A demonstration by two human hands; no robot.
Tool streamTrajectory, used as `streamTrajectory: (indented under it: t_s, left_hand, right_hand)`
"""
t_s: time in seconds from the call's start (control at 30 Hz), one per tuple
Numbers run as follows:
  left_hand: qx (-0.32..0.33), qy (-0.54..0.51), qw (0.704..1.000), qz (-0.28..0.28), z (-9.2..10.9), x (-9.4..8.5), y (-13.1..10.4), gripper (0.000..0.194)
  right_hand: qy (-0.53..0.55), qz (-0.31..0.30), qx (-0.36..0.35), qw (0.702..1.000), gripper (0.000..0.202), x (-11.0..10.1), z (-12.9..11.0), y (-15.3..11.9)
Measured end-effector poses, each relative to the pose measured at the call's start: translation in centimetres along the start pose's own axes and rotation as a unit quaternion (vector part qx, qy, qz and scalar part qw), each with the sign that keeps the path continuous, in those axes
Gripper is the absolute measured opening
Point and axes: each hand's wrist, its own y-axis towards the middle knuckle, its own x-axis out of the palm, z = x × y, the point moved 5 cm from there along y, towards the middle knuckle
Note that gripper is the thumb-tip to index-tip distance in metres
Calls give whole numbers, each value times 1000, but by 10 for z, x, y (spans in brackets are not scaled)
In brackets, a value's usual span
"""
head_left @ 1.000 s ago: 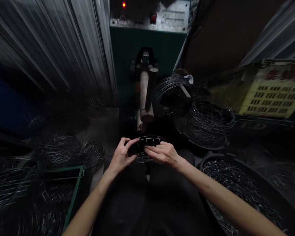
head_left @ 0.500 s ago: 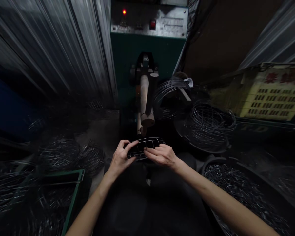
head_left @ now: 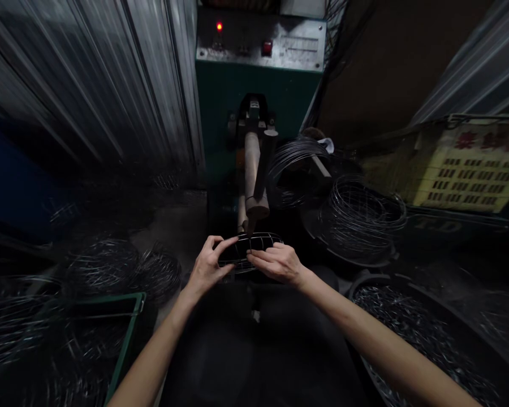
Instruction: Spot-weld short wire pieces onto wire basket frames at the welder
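A round wire frame (head_left: pixel 263 239) with short cross wires is held between my hands, its upper rim at the tip of the spot welder's electrode arm (head_left: pixel 257 186). My left hand (head_left: pixel 207 263) grips its left side, thumb below and fingers above. My right hand (head_left: pixel 280 263) is closed at its right side, with thumb and forefinger pinched at one of the cross wires; whether a loose piece is in the pinch is too small to tell. Behind the arm stands the green welding machine (head_left: pixel 220 90), with a red light lit on its panel.
On the right a black tub (head_left: pixel 360 277) holds many short metal pieces. Behind it are stacked wire rings (head_left: pixel 365 209), a wire coil (head_left: pixel 297 152) and a yellow crate (head_left: pixel 470 175). At left stand wire bundles (head_left: pixel 104 263) and a green crate (head_left: pixel 129 333). Corrugated sheet (head_left: pixel 110 73) walls the left.
The wire frame and both hands have shifted slightly up against the electrode tip. The machine sits a little lower and further right in view. Both hands keep their grip.
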Motion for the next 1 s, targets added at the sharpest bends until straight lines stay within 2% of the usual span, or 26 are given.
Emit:
streamTrajectory:
  t_s: [0.43,0.57,0.8,0.9,0.97,1.0]
  left_hand:
    - [16,14,1000,-11,-5,-1,13,60]
    - [23,20,999,-10,-7,-1,14,59]
    - [42,31,999,-10,-8,-2,18,59]
    - [53,39,998,-1,-13,-2,14,62]
    - [56,15,998,21,-23,-1,6,77]
    - [48,-1,998,33,-30,0,1,86]
  right_hand:
    - [-37,6,8,999,17,11,4,-2]
    - [-50,-1,1,999,18,10,3,-3]
    - [-99,28,0,995,20,6,-4,5]
    - [-95,3,48,994,25,-4,-9,7]
    - [-71,-12,119,990,30,-22,-11,-9]
    - [-53,-17,176,983,32,-34,-11,-26]
